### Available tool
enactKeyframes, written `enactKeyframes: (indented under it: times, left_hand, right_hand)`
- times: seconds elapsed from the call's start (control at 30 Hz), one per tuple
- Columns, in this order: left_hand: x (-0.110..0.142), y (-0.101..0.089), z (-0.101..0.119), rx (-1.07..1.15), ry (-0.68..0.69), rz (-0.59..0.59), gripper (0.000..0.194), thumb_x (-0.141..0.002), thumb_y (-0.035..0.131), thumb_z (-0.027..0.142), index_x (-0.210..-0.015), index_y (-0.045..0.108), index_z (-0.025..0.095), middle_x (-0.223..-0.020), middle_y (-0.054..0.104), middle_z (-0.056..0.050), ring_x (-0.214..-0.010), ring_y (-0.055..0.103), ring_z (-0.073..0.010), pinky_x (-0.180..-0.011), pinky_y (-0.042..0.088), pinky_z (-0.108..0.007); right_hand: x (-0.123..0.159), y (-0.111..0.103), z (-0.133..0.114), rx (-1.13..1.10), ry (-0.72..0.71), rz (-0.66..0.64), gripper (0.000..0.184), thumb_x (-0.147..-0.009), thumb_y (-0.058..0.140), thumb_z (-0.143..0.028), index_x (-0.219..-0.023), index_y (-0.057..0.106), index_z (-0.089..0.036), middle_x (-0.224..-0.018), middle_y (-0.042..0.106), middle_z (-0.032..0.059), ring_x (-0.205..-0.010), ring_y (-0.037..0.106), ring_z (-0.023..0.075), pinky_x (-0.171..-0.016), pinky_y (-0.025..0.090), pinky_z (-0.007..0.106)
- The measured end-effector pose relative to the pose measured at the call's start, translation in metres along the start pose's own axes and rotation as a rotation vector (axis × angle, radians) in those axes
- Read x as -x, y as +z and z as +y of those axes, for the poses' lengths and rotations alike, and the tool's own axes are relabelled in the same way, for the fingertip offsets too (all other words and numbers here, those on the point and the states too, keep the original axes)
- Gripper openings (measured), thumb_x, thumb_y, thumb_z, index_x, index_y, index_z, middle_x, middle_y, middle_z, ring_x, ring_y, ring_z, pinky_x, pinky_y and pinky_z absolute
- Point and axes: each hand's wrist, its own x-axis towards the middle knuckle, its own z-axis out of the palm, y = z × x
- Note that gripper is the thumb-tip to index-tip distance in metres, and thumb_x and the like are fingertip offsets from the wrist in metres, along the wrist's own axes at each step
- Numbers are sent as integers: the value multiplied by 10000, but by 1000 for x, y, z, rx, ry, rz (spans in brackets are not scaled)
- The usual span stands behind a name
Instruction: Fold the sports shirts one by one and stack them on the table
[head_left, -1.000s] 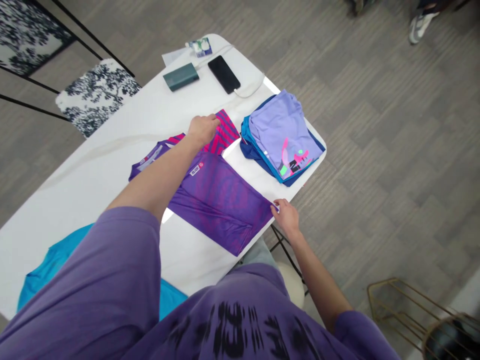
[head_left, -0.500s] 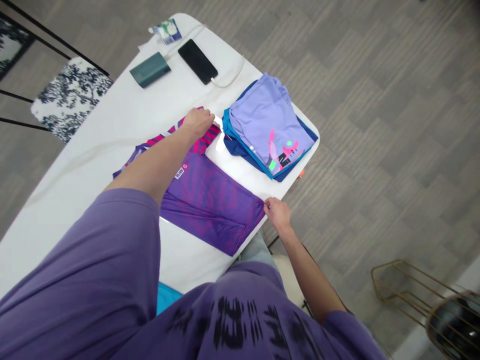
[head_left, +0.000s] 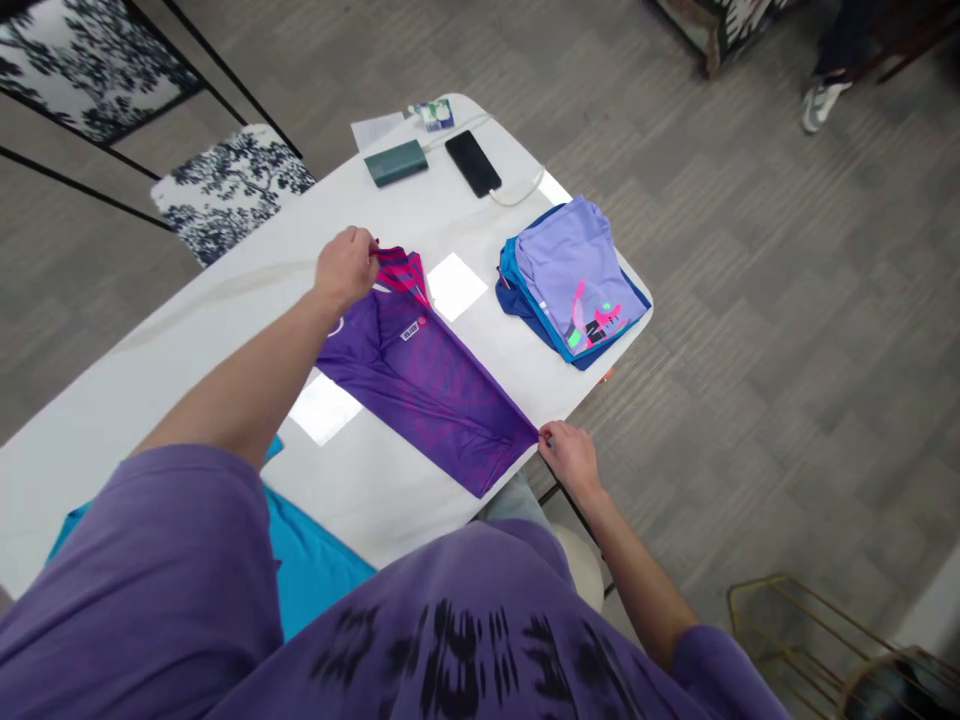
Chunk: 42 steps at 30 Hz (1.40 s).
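A purple jersey (head_left: 442, 390) with pink-striped sleeve and a small white logo lies partly folded on the white table (head_left: 247, 310). My left hand (head_left: 347, 266) is closed on its far end by the striped sleeve. At the table's near right edge, my right hand (head_left: 570, 455) pinches the hem corner. The cloth stretches in a long strip between both hands. Right of it sits a stack of folded clothes, a lilac shirt (head_left: 562, 255) with a colourful print on top and blue garments (head_left: 517, 305) beneath. My left forearm hides part of the table.
A black phone (head_left: 472, 163) with a white cable, a dark green power bank (head_left: 396, 163) and a small packet (head_left: 436, 115) lie at the far end. Bright blue cloth (head_left: 315, 555) lies near my body. A patterned chair (head_left: 232, 185) stands left; a person's shoe (head_left: 823, 105) shows far right.
My left hand has moved left, drawing the sleeve end over and folding the striped part inward. My right hand keeps its pinch on the hem corner. The camera view has shifted.
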Motion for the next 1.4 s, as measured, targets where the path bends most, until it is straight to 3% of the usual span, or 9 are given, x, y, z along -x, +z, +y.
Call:
enactKeyframes:
  times: [0.13,0.3,0.4,0.53,0.77,0.97,1.1,1.2,1.4]
  left_hand:
    - [89,-9,-61,112,-168,120,254,-1097,475,230,-1312,545,113,-1324,604,-88,-1197,542,-173,-1168,416,-353]
    - [198,34,-129,199,-440,91,269,-1019,538,212,-1271,607,145,-1279,613,-135,-1197,590,-250,-1146,460,-422]
    - [244,60,-142,161,-552,64,332,-939,599,186,-1268,624,144,-1369,563,-164,-1220,586,-283,-1131,466,-459]
    - [266,71,-103,167,-421,94,313,-992,577,297,-1276,608,168,-1332,595,-153,-1232,581,-296,-1091,471,-442]
    - [253,104,14,379,-131,-224,366,-966,696,511,-1173,595,227,-1121,676,-78,-1029,647,-239,-922,504,-356]
    - [240,136,30,257,-160,-334,550,-860,819,562,-1203,583,202,-1287,636,-128,-1167,624,-294,-955,498,-376]
    - [230,124,44,169,-203,-416,610,-839,844,531,-1266,579,184,-1351,611,-162,-1226,608,-325,-1001,490,-395]
    - [239,106,69,119,-222,-356,572,-883,798,485,-1310,571,179,-1396,587,-173,-1296,559,-340,-1049,474,-418]
    - [322,91,141,144,-330,-259,363,-989,629,438,-1267,619,206,-1342,616,-140,-1267,558,-292,-1037,482,-398]
  right_hand:
    - [29,19,-42,29,-98,-41,162,-1043,539,-268,-1072,699,-269,-1058,761,41,-992,677,213,-914,395,332]
    - [44,80,-85,110,-170,-185,148,-1036,574,-261,-1090,712,-263,-1080,758,45,-1010,679,213,-932,403,331]
    - [48,113,-104,172,-195,-311,182,-1020,620,-277,-1174,714,-250,-1149,750,60,-1040,686,218,-950,425,324]
    - [49,127,-117,178,-198,-304,196,-1060,580,-378,-1164,690,-253,-1144,734,54,-1034,681,213,-896,453,304]
    - [-7,131,-122,182,-134,-319,226,-1057,586,-397,-1136,626,-189,-1171,684,112,-1051,672,218,-905,481,295]
    - [-39,147,-108,195,-176,-482,344,-956,730,-356,-1185,594,-139,-1248,641,167,-1146,647,254,-982,490,322]
    - [-34,142,-105,213,-159,-508,417,-905,748,-315,-1235,585,-120,-1304,621,195,-1150,653,269,-979,502,337]
    - [-31,129,-106,200,-173,-522,468,-888,746,-334,-1266,602,-98,-1330,630,216,-1157,670,281,-977,511,336]
    - [-41,82,-91,189,-387,-612,252,-937,668,-282,-1111,747,-117,-1087,774,139,-1066,735,240,-921,517,263]
